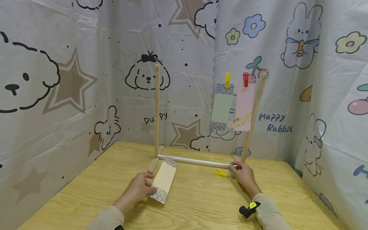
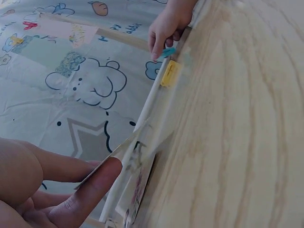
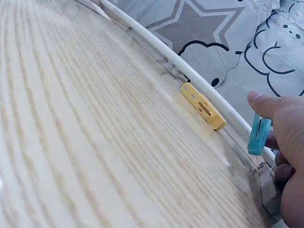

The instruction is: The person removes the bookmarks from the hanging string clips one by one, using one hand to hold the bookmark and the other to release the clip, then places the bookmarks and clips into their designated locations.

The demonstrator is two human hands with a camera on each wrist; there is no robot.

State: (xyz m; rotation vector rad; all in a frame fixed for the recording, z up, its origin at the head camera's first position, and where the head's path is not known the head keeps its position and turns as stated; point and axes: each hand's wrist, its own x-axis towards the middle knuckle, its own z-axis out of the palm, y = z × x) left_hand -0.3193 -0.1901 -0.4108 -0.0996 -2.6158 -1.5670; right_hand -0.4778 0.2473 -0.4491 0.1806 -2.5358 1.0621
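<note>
My left hand (image 1: 137,188) pinches the side edge of a cream card (image 1: 164,175) with blue-grey patterned ends, tilted over the table. In the left wrist view, a flower-printed piece (image 2: 137,187) shows below that card; whether it is a separate card I cannot tell. Between thumb and fingers my right hand (image 1: 244,175) holds a teal clothespin (image 3: 259,135), close to the white rod's right end. A yellow clothespin (image 1: 220,173) lies on the table just left of that hand.
A wooden frame has a left post (image 1: 157,111), a right post (image 1: 253,118) and a white rod (image 1: 195,160) low between them. From its string hang a green card (image 1: 222,107) by a yellow clothespin (image 1: 228,80) and a pink card (image 1: 244,107) by a red clothespin (image 1: 245,79).
</note>
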